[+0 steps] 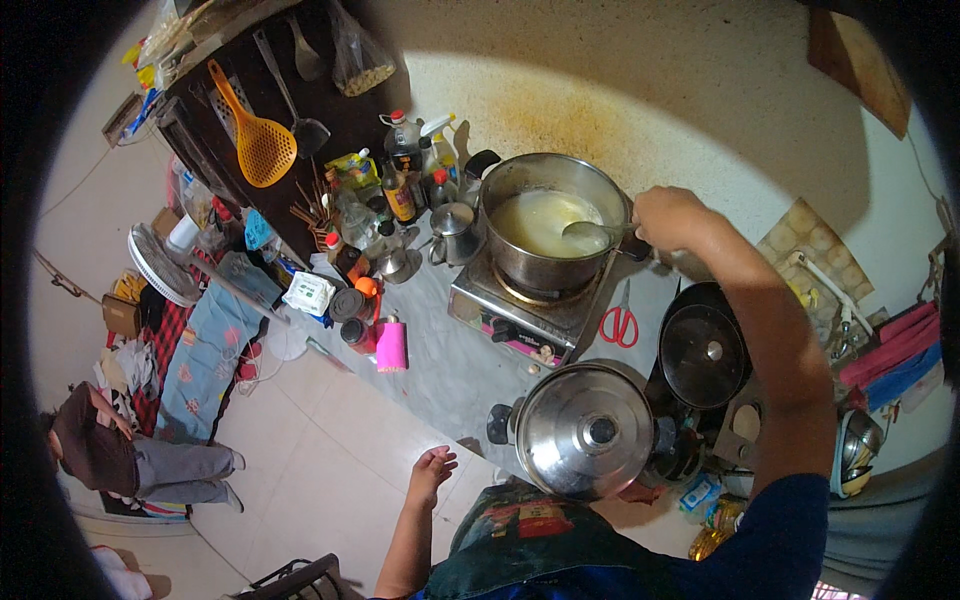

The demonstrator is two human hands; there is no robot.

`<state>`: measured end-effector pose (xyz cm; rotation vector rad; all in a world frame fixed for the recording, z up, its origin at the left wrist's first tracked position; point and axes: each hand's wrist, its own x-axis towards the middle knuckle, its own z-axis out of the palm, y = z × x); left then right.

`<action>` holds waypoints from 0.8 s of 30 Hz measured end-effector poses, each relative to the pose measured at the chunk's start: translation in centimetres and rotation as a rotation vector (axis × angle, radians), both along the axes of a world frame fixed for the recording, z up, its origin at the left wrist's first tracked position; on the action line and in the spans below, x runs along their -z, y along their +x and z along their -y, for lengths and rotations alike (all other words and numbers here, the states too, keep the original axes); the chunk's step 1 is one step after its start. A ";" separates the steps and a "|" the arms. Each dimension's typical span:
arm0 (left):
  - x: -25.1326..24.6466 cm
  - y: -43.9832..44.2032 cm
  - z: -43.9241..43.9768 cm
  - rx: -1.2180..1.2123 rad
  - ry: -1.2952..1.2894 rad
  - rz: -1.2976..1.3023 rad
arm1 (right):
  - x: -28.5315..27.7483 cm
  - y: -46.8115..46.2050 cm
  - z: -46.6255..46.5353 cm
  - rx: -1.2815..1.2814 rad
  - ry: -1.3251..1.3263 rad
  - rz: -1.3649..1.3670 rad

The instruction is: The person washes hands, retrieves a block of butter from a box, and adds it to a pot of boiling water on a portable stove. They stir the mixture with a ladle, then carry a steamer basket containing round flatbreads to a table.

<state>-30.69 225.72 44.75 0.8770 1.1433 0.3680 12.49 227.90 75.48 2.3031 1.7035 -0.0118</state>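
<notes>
My right hand (667, 217) grips the handle of a metal ladle (583, 231) at the right rim of a deep steel pot (551, 268). The ladle's bowl dips into pale, cloudy yellowish liquid (536, 214) inside. Beneath the pot is a single-burner gas stove (517, 322) with a control knob at its front. My left hand (433, 474) hangs low beyond the counter's front edge, fingers loosely curled and holding nothing. To its right, a second steel pot under a domed lid (562, 450) stands near that edge. Red-handled scissors (619, 324) lie right of the stove.
Bottles (399, 196) and a small metal pitcher (452, 232) crowd the stove's left. A pink item (391, 345) lies on the grey counter (439, 375). A dark lidded pan (701, 352) stands right. An orange skimmer (262, 150) hangs above. Another person (97, 450) and a fan (161, 262) are left.
</notes>
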 end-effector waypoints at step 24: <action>0.4 -1.3 -0.1 -0.034 -0.007 -0.039 | 9.0 3.3 1.7 0.530 0.361 -1.547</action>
